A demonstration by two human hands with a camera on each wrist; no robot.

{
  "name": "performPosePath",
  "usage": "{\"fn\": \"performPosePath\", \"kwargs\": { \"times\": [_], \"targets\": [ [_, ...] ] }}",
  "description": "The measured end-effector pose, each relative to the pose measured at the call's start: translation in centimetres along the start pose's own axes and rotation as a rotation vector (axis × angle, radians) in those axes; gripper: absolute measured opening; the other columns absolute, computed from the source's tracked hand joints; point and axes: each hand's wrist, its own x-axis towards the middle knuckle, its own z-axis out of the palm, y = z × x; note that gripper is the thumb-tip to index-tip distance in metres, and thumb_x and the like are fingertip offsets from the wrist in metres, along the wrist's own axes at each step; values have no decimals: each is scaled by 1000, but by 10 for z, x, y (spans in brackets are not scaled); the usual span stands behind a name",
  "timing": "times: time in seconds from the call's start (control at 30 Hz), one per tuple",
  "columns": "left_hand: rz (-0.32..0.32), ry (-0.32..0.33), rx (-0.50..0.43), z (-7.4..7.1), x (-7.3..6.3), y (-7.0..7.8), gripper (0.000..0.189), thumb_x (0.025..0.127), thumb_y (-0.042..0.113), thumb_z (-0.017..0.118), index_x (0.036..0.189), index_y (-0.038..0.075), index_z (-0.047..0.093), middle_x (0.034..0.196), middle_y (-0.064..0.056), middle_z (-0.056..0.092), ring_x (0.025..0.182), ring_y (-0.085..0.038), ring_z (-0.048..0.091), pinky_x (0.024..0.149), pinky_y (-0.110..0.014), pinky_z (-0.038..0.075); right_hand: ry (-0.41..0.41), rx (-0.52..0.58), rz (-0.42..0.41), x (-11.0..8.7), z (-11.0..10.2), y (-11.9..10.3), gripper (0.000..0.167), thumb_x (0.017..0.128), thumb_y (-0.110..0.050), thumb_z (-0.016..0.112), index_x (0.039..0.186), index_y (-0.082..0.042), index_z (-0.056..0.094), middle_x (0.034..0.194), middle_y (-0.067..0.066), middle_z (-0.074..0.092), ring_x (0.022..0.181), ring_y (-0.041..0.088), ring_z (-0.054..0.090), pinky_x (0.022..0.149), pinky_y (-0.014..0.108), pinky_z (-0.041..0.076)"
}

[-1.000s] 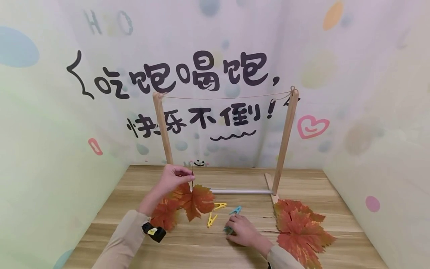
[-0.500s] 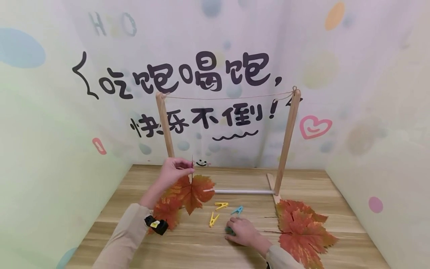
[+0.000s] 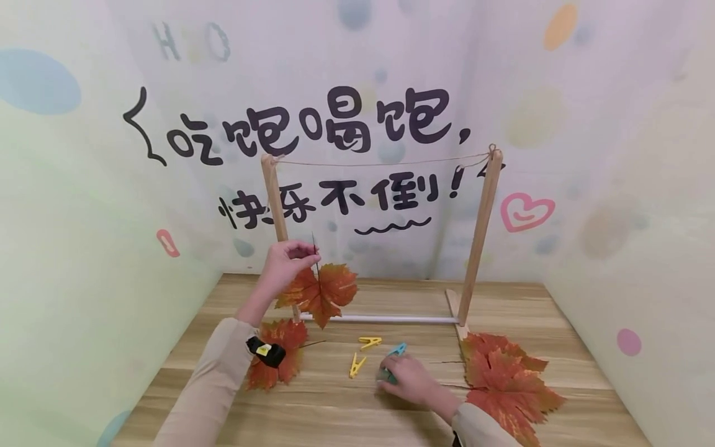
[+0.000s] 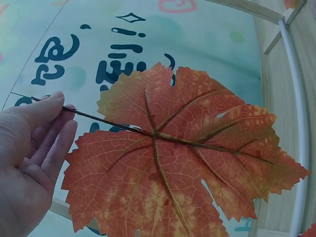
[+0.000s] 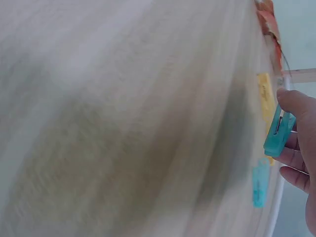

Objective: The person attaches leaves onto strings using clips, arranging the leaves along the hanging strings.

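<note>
In the head view my left hand (image 3: 285, 267) pinches the thin dark stem of a red-orange artificial maple leaf (image 3: 324, 295), which hangs upright in front of the frame's left post. The left wrist view shows that leaf (image 4: 173, 148) close up, its stem between thumb and fingertips. Low over the table, my right hand (image 3: 410, 379) holds a teal clothespin (image 5: 280, 131) between thumb and fingers. A blue clothespin (image 3: 398, 349) lies just beyond it, and two yellow clothespins (image 3: 357, 365) lie to its left.
A wooden frame (image 3: 480, 242) stands at the back, a thin string (image 3: 368, 164) tied between its post tops and a white rod (image 3: 391, 319) near its base. More maple leaves lie on the table: a pile (image 3: 505, 385) at right and one leaf (image 3: 279, 354) at left.
My left hand has risen with its leaf, uncovering the leaf and stem below on the table. The right hand has shifted slightly and lifted a little, with the teal clothespin in its fingers.
</note>
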Motion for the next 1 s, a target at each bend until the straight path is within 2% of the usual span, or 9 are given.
{"fn": "performPosePath", "kwargs": {
  "times": [0.17,0.23,0.33,0.53,0.73,0.87,1.0],
  "targets": [
    [2,8,-10,-5,0,25,17,78,-4,66,92,-12,63,88,-22,66,67,-3,60,60,-20,51,30,59,-9,5,-12,4,23,80,-26,68,94,-9,61,78,-5,59,65,1,48,56,18,43],
    [8,13,-8,-7,2,30,17,78,-4,66,93,-12,63,88,-22,66,67,-2,59,60,-19,51,52,107,-19,7,-19,4,23,78,-22,69,94,-8,60,75,-6,56,61,0,45,52,16,40],
    [18,24,-8,-8,6,34,18,78,-4,66,93,-13,63,88,-20,67,66,-1,60,59,-19,51,79,174,-23,10,-33,2,24,78,-18,70,96,-6,60,77,-4,57,65,3,49,54,17,42],
    [42,48,3,-11,11,43,18,79,-3,66,93,-13,63,91,-23,65,68,-1,59,59,-15,49,136,219,-36,17,-58,-1,24,78,-18,70,96,-6,60,79,-3,59,70,6,54,58,19,46],
    [36,64,1,-13,18,46,20,81,-1,65,96,-14,62,95,-26,64,69,0,59,61,-15,51,175,307,-76,27,-83,-6,25,79,-15,70,100,-6,59,79,-3,59,73,6,58,63,20,50],
    [41,80,-35,-15,27,40,23,81,2,65,99,-12,63,97,-27,63,69,-1,60,62,-17,52,191,337,-93,36,-101,-11,30,80,-15,69,106,-5,59,81,-4,60,74,6,60,65,21,51],
    [62,101,-17,-15,35,33,24,81,8,67,99,-8,65,95,-25,64,68,-2,61,62,-17,52,194,368,-105,44,-118,-13,30,80,-13,68,107,-4,58,86,-1,62,77,8,61,66,25,53]
  ]
}}
